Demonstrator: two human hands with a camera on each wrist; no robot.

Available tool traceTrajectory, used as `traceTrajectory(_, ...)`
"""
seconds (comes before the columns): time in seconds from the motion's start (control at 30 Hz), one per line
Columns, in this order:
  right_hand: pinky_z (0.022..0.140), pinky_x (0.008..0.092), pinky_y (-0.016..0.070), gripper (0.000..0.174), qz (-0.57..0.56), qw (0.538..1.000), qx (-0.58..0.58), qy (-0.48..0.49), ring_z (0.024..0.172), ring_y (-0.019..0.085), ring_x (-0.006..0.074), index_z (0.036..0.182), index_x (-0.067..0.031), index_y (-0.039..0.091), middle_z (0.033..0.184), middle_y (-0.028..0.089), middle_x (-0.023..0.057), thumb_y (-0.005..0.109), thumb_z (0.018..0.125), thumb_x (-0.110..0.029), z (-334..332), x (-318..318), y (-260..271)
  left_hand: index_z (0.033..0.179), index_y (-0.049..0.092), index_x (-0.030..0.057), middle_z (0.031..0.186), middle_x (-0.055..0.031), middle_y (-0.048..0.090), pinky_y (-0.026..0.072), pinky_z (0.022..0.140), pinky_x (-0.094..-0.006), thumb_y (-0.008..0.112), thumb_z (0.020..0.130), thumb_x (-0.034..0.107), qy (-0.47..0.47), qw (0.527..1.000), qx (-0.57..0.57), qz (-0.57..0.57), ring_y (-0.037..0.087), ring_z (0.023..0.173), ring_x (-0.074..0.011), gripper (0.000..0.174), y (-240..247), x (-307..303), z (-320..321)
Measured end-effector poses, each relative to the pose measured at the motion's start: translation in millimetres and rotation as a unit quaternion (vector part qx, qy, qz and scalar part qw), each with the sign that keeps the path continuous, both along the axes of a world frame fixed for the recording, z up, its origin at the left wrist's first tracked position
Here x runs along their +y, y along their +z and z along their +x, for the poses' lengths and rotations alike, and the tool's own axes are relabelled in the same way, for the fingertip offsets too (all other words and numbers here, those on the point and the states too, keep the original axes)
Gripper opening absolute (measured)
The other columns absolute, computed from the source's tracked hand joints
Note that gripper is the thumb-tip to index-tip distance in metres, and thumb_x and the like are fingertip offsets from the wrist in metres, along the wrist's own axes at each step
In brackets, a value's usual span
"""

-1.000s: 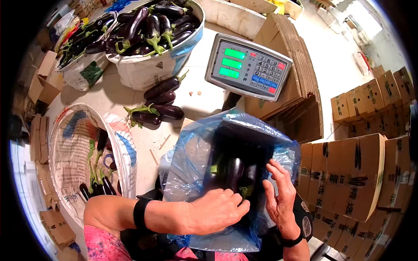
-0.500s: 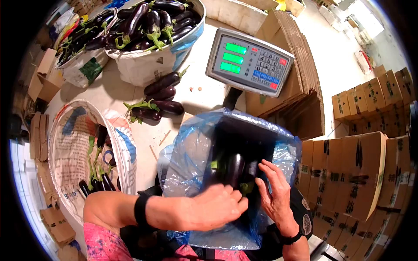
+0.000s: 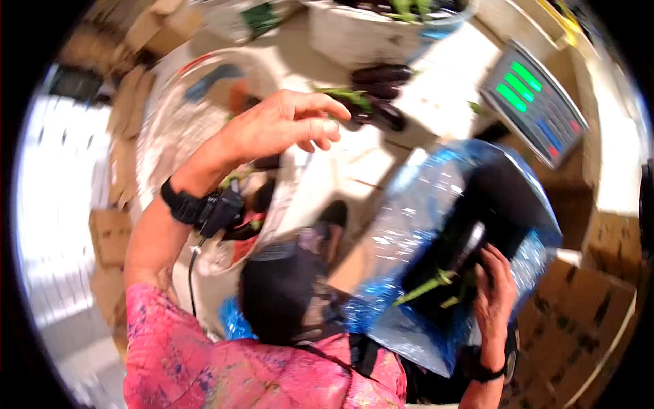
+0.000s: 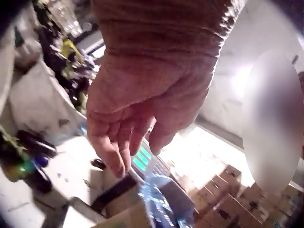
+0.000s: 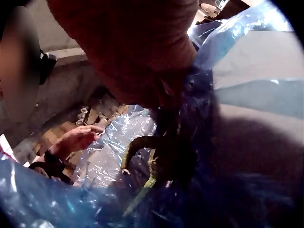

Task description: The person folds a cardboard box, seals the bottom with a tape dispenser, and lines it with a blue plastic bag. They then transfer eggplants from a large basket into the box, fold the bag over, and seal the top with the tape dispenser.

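Note:
My left hand point(image 3: 289, 126) is raised over the white woven sack point(image 3: 160, 146) at the left, fingers loosely bent and holding nothing. The left wrist view shows the same hand point(image 4: 142, 104) hanging with bare fingers. In the head view, my right hand point(image 3: 496, 293) reaches into the box lined with a blue plastic bag point(image 3: 402, 235), its fingertips beside a glossy eggplant point(image 3: 470, 242). Green eggplant stems point(image 5: 142, 185) show below the right hand in the right wrist view, where its fingers are dark and partly hidden.
A weighing scale's display point(image 3: 535, 102) with green readouts stands behind the box. Several eggplants point(image 3: 381, 82) lie on the floor, in front of a big white sack point(image 3: 361, 37) of eggplants. Brown cartons point(image 3: 579, 313) are stacked at the right.
My left hand has left the box, moving left and up over the woven sack. The head view has swung left. My right hand stays at the box, its fingertips now beside an eggplant.

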State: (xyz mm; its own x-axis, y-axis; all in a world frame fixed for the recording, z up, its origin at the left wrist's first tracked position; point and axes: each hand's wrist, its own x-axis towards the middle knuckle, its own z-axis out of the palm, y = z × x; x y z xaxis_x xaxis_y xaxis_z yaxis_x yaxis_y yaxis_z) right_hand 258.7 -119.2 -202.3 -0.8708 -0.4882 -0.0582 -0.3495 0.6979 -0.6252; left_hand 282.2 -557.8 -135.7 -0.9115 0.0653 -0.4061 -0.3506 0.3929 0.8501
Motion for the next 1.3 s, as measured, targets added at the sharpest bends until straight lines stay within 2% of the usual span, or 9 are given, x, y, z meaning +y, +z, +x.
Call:
traceTrajectory(0.2, 0.098, 0.0388, 0.0449, 0.023, 0.032, 0.999, 0.001, 0.026, 0.114, 0.059, 0.0361, 0.113, 0.004, 0.061, 0.123, 0.061, 0.0218, 0.056, 0.093, -0.005, -2, -9, -11, 0.126, 0.057, -0.0019, 0.103, -0.0072, 0.067, 0.0526, 0.073, -0.0242, 0.055, 0.097, 0.02, 0.304, 0.951, -0.054, -0.005, 0.063, 0.088, -0.0112, 0.036, -91, -145, 169)
traceTrajectory(0.33, 0.095, 0.0361, 0.0453, 0.025, 0.023, 0.999, -0.02, -0.016, 0.106, 0.06, 0.0303, 0.118, 0.0043, 0.057, 0.116, 0.061, 0.0213, 0.051, 0.094, -0.001, -1, -11, -23, 0.108, 0.061, 0.0044, 0.087, 0.0001, 0.064, 0.0488, 0.063, -0.0208, 0.06, 0.093, 0.023, 0.445, 0.881, -0.16, -0.027, 0.059, 0.072, -0.0072, 0.024, -159, -155, 283)
traceTrajectory(0.37, 0.094, 0.0363, 0.0457, 0.027, 0.033, 0.999, -0.007, -0.015, 0.105, 0.06, 0.0304, 0.12, 0.0042, 0.057, 0.115, 0.062, 0.0209, 0.051, 0.094, -0.001, -1, -9, -27, 0.1, 0.064, 0.0068, 0.086, -0.0001, 0.064, 0.0495, 0.063, -0.0224, 0.061, 0.092, 0.03, 0.373, 0.917, -0.09, 0.111, 0.06, 0.073, -0.007, 0.024, -200, -176, 333)
traceTrajectory(0.5, 0.092, 0.0376, 0.0469, 0.028, 0.085, 0.995, 0.043, -0.013, 0.101, 0.061, 0.0311, 0.122, 0.004, 0.057, 0.113, 0.063, 0.0196, 0.054, 0.095, -0.003, -4, 1, -43, 0.083, 0.067, 0.005, 0.083, -0.0128, 0.069, 0.0531, 0.069, -0.0384, 0.067, 0.079, 0.029, 0.132, 0.942, -0.057, -0.302, 0.068, 0.079, -0.0284, 0.024, -309, -191, 408)
traceTrajectory(0.67, 0.087, 0.0363, 0.0495, 0.024, 0.073, 0.997, 0.01, -0.034, 0.097, 0.061, 0.0287, 0.119, 0.004, 0.057, 0.109, 0.063, 0.0179, 0.052, 0.097, -0.004, -2, -5, -40, 0.084, 0.068, 0.002, 0.089, -0.0209, 0.068, 0.0515, 0.081, -0.047, 0.066, 0.077, 0.026, 0.217, 0.893, -0.201, -0.338, 0.066, 0.09, -0.0395, 0.025, -271, -156, 367)
traceTrajectory(0.8, 0.081, 0.0326, 0.0504, 0.022, 0.069, 0.997, 0.003, -0.038, 0.094, 0.06, 0.0244, 0.117, 0.0038, 0.055, 0.106, 0.061, 0.0157, 0.05, 0.098, -0.005, -2, -4, -42, 0.083, 0.068, 0.0005, 0.089, -0.0212, 0.069, 0.0516, 0.086, -0.0472, 0.064, 0.079, 0.025, 0.22, 0.894, -0.219, -0.324, 0.066, 0.092, -0.0407, 0.025, -275, -147, 342)
traceTrajectory(1.03, 0.084, 0.0341, 0.0469, 0.017, 0.132, 0.99, 0.054, -0.002, 0.091, 0.059, 0.0267, 0.113, 0.0022, 0.054, 0.101, 0.061, 0.0166, 0.049, 0.099, -0.005, 0, -15, -33, 0.137, 0.051, 0.0125, 0.113, -0.0212, 0.065, 0.0512, 0.087, -0.0462, 0.07, 0.08, 0.026, 0.16, 0.912, -0.245, -0.286, 0.063, 0.106, -0.038, 0.062, -302, -113, 287)
traceTrajectory(1.13, 0.084, 0.0341, 0.0467, 0.017, 0.138, 0.989, 0.052, -0.012, 0.091, 0.058, 0.0271, 0.113, 0.0019, 0.054, 0.1, 0.061, 0.0166, 0.048, 0.099, -0.007, -1, -15, -36, 0.144, 0.044, 0.0168, 0.129, -0.0179, 0.059, 0.049, 0.093, -0.0459, 0.073, 0.077, 0.022, -0.037, 0.894, -0.249, -0.37, 0.058, 0.116, -0.0358, 0.074, -326, -98, 300)
traceTrajectory(1.3, 0.083, 0.0342, 0.0461, 0.017, 0.103, 0.992, 0.01, -0.068, 0.089, 0.056, 0.0278, 0.111, 0.002, 0.054, 0.099, 0.058, 0.0159, 0.048, 0.099, -0.007, 1, -13, -43, 0.131, 0.054, 0.0067, 0.123, -0.0223, 0.057, 0.0471, 0.095, -0.0485, 0.067, 0.074, 0.008, -0.023, 0.906, -0.238, -0.349, 0.057, 0.112, -0.0368, 0.059, -326, -93, 290)
